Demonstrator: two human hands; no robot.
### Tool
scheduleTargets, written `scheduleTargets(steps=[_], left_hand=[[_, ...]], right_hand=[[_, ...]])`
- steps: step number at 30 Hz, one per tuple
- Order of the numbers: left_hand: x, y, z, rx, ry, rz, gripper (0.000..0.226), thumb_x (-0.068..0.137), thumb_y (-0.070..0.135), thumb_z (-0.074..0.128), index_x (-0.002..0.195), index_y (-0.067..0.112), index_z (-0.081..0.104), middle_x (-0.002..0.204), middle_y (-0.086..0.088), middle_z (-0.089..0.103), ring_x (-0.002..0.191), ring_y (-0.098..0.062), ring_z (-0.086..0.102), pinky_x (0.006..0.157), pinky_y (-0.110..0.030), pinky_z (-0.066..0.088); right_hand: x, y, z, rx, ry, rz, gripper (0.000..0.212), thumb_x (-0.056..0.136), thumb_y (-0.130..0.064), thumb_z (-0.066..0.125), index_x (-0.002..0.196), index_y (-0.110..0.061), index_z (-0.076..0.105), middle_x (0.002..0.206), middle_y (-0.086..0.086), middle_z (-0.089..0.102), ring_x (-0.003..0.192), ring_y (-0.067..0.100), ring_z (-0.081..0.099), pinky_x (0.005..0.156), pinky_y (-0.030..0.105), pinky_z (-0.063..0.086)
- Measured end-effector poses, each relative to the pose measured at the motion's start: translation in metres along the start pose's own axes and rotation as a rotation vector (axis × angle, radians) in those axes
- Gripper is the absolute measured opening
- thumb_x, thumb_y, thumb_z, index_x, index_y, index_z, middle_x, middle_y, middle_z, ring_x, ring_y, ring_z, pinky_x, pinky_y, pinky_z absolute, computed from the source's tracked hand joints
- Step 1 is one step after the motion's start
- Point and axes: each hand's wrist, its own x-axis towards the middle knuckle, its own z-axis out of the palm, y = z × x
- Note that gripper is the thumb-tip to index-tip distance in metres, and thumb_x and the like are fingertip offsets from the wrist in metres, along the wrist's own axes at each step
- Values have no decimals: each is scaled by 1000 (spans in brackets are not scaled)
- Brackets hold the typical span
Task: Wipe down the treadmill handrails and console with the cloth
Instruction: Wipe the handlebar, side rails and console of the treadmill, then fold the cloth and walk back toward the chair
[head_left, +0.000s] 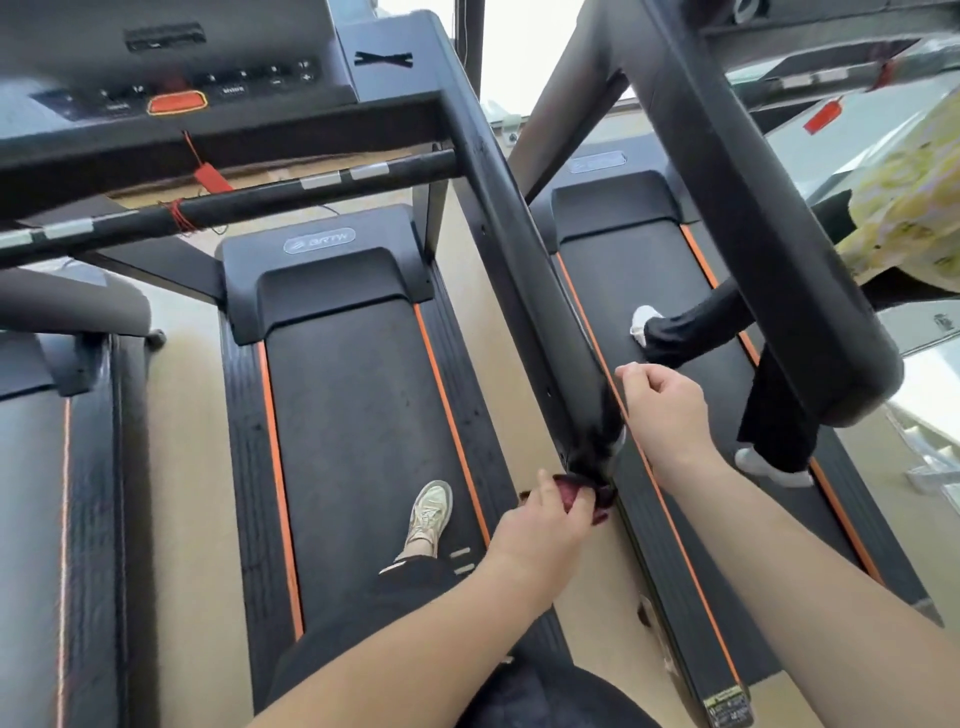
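The person stands on a black treadmill with orange stripes along its belt (353, 415), looking down over both bare forearms. The left hand (545, 519) sits at the near end of the treadmill's right handrail (519, 249), its fingers and thumb clamped on a dark red cloth (600, 499). The cloth is bunched against the underside of the rail's tip, where the picture is smeared and the exact contact is hard to read. The right hand (665, 410) is raised just beside that same rail end, on its far side, fingers curled in toward the thumb with nothing visible between them. It looks close to the rail, but I cannot tell whether it touches. At the top left is the console (208, 78) with its rows of small buttons and an orange-red stop button (176, 102). Below it runs a front crossbar (311, 182) with silver sensor plates, and a red tag (210, 179) hangs on a cord. 1 pale shoe (428, 512) of the person is planted on the belt. To the right stands a 2nd treadmill (644, 249) with its own thick handrail (753, 208). Another person is on it — black trousers (774, 415), white shoes and a yellow patterned top (904, 208).
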Motion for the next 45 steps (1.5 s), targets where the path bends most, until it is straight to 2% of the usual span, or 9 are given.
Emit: scheduleTargets(steps=[3, 6, 10, 14, 18, 30, 38, 41, 45], left_hand=[[-7, -19, 8, -75, -128, -86, 69, 96, 1, 45, 158, 20, 20, 149, -29, 37, 102, -46, 62, 81, -47, 49], [-4, -29, -8, -393, 113, -215, 36, 99, 12, 47, 131, 26, 48, 109, -6, 62, 90, -37, 63, 77, -42, 51], [-6, -42, -51, -844, 232, -393, 28, 95, 26, 64, 122, 33, 66, 109, 12, 71, 102, -12, 64, 92, -28, 51], [-23, -63, -85, -1236, 351, -579, 40, 82, 18, 78, 108, 44, 60, 97, 16, 71, 91, -1, 69, 76, -16, 54], [-48, -89, -113, -1427, 411, -604, 58, 78, 16, 84, 122, 41, 56, 103, 11, 72, 85, -5, 72, 60, -22, 54], [-104, -153, -121, -1350, 401, -570, 37, 88, 4, 72, 117, 27, 69, 104, 4, 77, 100, -12, 73, 95, -36, 58], [-118, -173, -113, -1052, 279, -388, 15, 83, 21, 82, 85, 17, 68, 97, -3, 70, 84, -9, 68, 76, -20, 53], [-114, -162, -101, -784, 208, -107, 25, 78, 18, 85, 72, 17, 61, 103, 4, 62, 94, -4, 60, 77, -8, 42], [-111, -123, -79, -634, -95, 164, 30, 78, 37, 72, 71, 16, 52, 81, 4, 68, 84, -20, 62, 96, -36, 46]], right_hand=[[-7, 7, -8, -47, 15, -73, 33, 94, -23, 52, 76, 5, 53, 57, 0, 42, 60, 12, 35, 62, 32, 35], [-20, 8, -10, -106, 23, -250, 36, 98, -24, 53, 67, -6, 49, 64, -9, 46, 69, 11, 46, 71, 33, 42], [-42, -24, 0, -14, -47, -436, 20, 101, -27, 57, 93, -16, 71, 85, -5, 68, 84, 14, 65, 79, 31, 53], [-55, -59, 27, 7, -450, -218, 22, 99, -29, 58, 87, -15, 70, 74, 11, 70, 61, 23, 68, 59, 50, 60], [-64, -66, 60, -57, -592, -95, 23, 95, -42, 64, 89, -21, 72, 83, 2, 76, 76, 25, 72, 73, 50, 62], [-108, -89, 124, 285, -748, 39, 32, 101, -46, 56, 108, -20, 73, 104, 6, 77, 99, 19, 73, 92, 41, 59], [-158, -48, 127, 429, -572, 58, 9, 94, -14, 71, 96, -19, 78, 105, 19, 75, 100, 24, 71, 105, 51, 51], [-181, -20, 110, 444, -392, 100, 12, 91, -11, 74, 85, -20, 79, 119, -1, 71, 121, 7, 63, 112, 34, 45], [-224, 30, 68, 311, -150, 150, 2, 88, -14, 77, 89, -15, 78, 132, -6, 58, 113, -16, 54, 97, 0, 34]])
